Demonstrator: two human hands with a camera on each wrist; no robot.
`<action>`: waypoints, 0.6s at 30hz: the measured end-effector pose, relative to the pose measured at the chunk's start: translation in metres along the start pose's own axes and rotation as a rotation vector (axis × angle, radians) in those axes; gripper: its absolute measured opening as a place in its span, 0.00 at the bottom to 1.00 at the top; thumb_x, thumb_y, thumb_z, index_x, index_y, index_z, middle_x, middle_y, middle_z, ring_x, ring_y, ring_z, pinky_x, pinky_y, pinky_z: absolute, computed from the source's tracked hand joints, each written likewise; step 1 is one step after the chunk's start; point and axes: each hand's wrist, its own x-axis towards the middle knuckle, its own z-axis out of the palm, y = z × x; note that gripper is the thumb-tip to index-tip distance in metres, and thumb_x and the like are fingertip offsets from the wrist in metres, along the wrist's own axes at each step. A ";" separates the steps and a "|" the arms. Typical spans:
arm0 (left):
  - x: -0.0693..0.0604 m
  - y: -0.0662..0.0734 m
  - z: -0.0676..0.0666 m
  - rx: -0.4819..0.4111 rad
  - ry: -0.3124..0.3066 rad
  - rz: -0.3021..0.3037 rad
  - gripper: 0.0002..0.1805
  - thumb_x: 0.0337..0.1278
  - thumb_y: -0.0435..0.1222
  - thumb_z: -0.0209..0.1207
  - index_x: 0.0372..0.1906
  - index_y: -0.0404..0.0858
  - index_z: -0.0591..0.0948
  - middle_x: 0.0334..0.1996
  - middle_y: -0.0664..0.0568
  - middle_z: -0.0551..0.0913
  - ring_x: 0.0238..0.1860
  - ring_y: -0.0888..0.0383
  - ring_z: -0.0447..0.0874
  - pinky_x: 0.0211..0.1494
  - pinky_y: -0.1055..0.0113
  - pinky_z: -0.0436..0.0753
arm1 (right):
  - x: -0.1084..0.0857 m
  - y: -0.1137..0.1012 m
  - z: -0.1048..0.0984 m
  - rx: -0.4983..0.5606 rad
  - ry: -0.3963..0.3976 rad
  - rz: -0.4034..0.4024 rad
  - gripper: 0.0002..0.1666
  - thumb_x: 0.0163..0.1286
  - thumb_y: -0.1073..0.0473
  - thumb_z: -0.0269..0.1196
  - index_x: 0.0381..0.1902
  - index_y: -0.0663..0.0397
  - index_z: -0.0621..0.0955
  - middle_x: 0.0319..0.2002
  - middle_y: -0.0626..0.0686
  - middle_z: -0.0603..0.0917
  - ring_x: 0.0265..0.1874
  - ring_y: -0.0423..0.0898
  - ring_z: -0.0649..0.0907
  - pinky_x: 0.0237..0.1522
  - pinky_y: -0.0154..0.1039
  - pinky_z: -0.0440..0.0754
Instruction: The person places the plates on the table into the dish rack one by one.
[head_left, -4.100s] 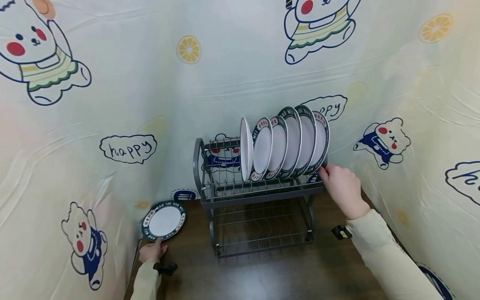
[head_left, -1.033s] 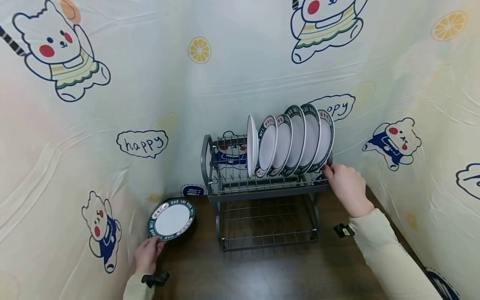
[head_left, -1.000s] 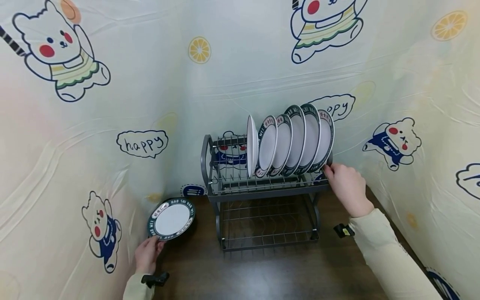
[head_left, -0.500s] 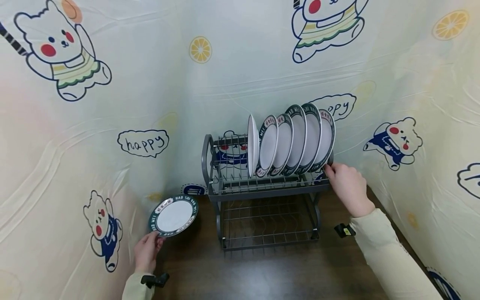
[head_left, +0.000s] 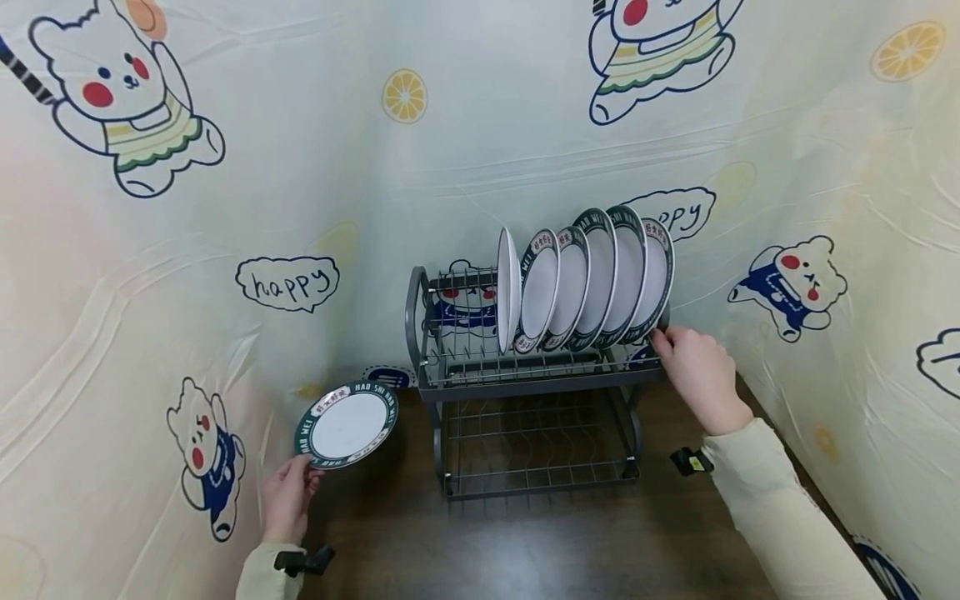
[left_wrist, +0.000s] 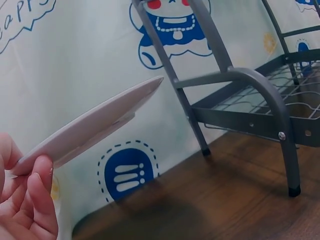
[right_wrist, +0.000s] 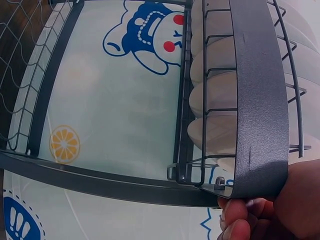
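Note:
My left hand [head_left: 287,498] pinches the near-left rim of a white plate [head_left: 348,425] with a dark green lettered border. In the left wrist view the plate [left_wrist: 100,117] is up off the table and tilted, with thumb and fingers [left_wrist: 42,167] on its edge. My right hand [head_left: 699,377] grips the front right corner of a grey two-tier dish rack [head_left: 540,385]. In the right wrist view its fingers [right_wrist: 235,230] curl under the rack's end bar [right_wrist: 262,100]. Several plates [head_left: 600,283] stand on edge in the upper tier, toward the right.
The upper tier's left slots [head_left: 453,354] hold no plates. Below is a bare wire lower tier [head_left: 525,454]. The rack stands on a dark wood table [head_left: 510,550] against a printed cloth [head_left: 480,125]. Another patterned rim [head_left: 885,567] shows at the lower right edge.
The plate lay flat at the left earlier; my left hand has since lifted and tilted it, its far edge rising. My right hand stays on the rack. The head view has shifted slightly.

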 end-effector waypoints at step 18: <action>-0.020 0.036 -0.004 -0.106 0.012 0.037 0.17 0.77 0.42 0.57 0.29 0.45 0.88 0.24 0.59 0.83 0.26 0.64 0.78 0.30 0.77 0.81 | -0.001 0.001 0.001 0.021 0.012 -0.011 0.30 0.84 0.52 0.52 0.16 0.52 0.70 0.14 0.50 0.68 0.14 0.48 0.69 0.13 0.40 0.62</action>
